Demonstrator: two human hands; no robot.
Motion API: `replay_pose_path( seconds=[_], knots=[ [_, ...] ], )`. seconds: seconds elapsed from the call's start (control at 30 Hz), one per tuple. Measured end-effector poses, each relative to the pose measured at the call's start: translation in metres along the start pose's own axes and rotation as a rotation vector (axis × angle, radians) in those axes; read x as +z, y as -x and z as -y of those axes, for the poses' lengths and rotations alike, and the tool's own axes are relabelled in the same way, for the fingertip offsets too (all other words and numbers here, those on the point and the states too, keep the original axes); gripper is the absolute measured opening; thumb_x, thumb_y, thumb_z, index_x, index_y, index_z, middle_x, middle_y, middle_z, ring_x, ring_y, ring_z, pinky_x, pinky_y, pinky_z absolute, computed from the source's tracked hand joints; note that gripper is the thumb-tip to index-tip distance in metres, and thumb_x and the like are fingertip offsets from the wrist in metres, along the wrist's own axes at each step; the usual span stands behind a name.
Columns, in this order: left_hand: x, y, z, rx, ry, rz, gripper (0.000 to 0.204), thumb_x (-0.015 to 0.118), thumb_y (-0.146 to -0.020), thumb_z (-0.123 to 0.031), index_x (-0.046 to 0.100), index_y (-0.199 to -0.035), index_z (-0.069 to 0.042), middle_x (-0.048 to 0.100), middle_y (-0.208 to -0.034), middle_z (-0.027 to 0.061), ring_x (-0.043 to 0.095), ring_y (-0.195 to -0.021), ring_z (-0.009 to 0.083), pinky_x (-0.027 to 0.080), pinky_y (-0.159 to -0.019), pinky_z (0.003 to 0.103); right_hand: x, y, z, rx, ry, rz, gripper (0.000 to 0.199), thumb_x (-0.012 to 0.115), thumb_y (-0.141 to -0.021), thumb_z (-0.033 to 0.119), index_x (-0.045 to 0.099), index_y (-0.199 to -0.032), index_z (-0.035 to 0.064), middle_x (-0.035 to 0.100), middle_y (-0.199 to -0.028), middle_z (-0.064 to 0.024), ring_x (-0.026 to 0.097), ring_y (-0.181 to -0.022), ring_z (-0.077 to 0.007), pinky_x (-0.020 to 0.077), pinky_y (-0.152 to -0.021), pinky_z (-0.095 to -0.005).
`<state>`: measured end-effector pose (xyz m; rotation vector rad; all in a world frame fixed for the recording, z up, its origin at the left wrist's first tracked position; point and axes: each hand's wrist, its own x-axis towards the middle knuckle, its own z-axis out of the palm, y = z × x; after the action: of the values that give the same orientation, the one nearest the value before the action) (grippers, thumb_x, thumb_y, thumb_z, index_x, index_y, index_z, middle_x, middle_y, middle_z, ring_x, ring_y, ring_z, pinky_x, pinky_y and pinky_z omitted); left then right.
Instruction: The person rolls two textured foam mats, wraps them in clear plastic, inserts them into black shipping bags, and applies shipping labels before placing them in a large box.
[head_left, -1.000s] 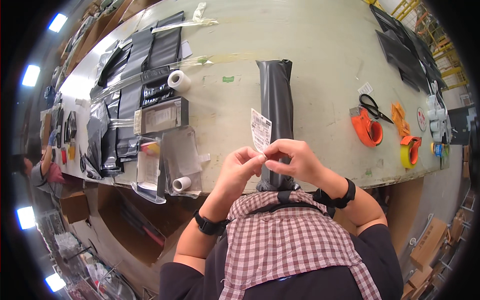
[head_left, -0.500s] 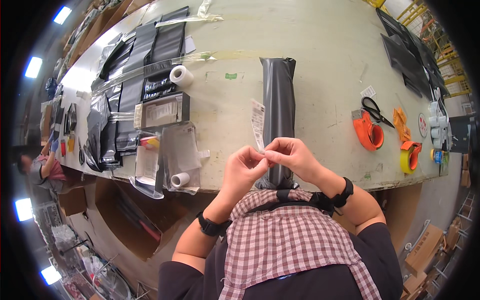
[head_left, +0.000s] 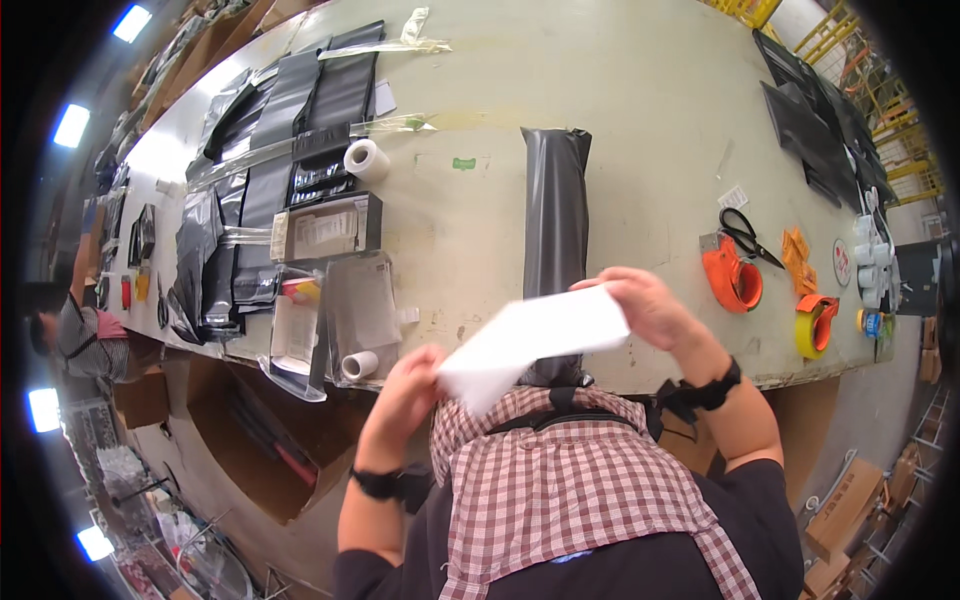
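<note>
Both hands raised before the chest; left hand (head_left: 408, 385) low, fingers pinched; right hand (head_left: 650, 305) higher, fingers curled shut.

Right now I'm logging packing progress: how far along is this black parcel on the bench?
Done: the long black parcel lies wrapped and closed on the table. In hand: a white sheet, probably a label, is stretched between the left hand and right hand above the parcel. Left: no white label shows on the parcel's visible surface, so sticking it on seems outstanding.

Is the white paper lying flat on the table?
No, both hands, left hand and right hand, hold the white paper up above the table.
</note>
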<state>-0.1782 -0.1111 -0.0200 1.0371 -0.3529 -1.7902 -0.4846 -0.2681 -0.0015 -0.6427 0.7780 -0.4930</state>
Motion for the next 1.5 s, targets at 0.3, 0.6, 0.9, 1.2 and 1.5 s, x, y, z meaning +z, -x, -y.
replay_pose_path(
  seconds=[0.3,0.6,0.9,1.2,1.5],
  knots=[
    [-0.247,0.226,0.089,-1.240,-1.599,-0.587,0.033,0.058,-0.081,-0.022,0.062,-0.105,0.000,0.068,-0.088,0.0110,0.065,-0.077,0.0204,0.051,-0.067,0.035,-0.002,-0.022,0.038,-1.019,2.194,-0.273,0.008,0.048,-0.088,0.006,0.046,-0.081,0.0025,0.045,-0.136,-0.0122,0.054,-0.114,-0.0183,0.0466,-0.094,-0.0320],
    [0.005,0.056,-0.063,0.444,-1.483,-0.649,0.020,0.059,-0.083,-0.018,0.061,-0.096,-0.003,0.062,-0.088,0.0143,0.061,-0.079,0.0295,0.047,-0.068,0.035,-0.021,-0.040,0.014,-1.063,2.220,0.529,0.012,0.052,-0.084,0.012,0.047,-0.075,0.0053,0.043,-0.137,-0.0078,0.045,-0.123,-0.0209,0.0384,-0.104,-0.0318],
    [0.152,-0.174,-0.051,0.317,-1.963,-0.269,0.037,0.062,-0.083,-0.038,0.060,-0.092,-0.002,0.063,-0.093,0.0152,0.061,-0.085,0.0315,0.048,-0.072,0.039,-0.004,-0.028,0.014,-1.001,2.219,0.260,0.028,0.053,-0.085,0.016,0.056,-0.110,0.0036,0.042,-0.136,-0.0083,0.043,-0.125,-0.0231,0.0365,-0.104,-0.0362],
    [0.123,-0.198,-0.013,0.858,-1.648,-0.266,0.019,0.062,-0.083,-0.021,0.053,-0.080,-0.004,0.059,-0.077,0.0132,0.058,-0.075,0.0336,0.045,-0.062,0.042,-0.055,-0.039,-0.032,-0.178,0.377,-0.461,0.070,0.068,-0.078,0.050,0.039,-0.121,0.0032,0.053,-0.109,-0.0100,0.059,-0.091,-0.0180,0.0505,-0.074,-0.0299],
    [0.111,-0.173,-0.009,1.280,-1.550,0.058,0.010,0.060,-0.075,-0.003,0.052,-0.081,-0.003,0.058,-0.075,0.0135,0.058,-0.068,0.0324,0.048,-0.060,0.037,-0.005,-0.038,-0.048,-0.883,1.054,-0.768,0.019,0.068,-0.075,0.010,0.050,-0.069,0.0067,0.055,-0.070,-0.0055,0.052,-0.055,-0.0194,0.0420,-0.047,-0.0270]
  ],
)
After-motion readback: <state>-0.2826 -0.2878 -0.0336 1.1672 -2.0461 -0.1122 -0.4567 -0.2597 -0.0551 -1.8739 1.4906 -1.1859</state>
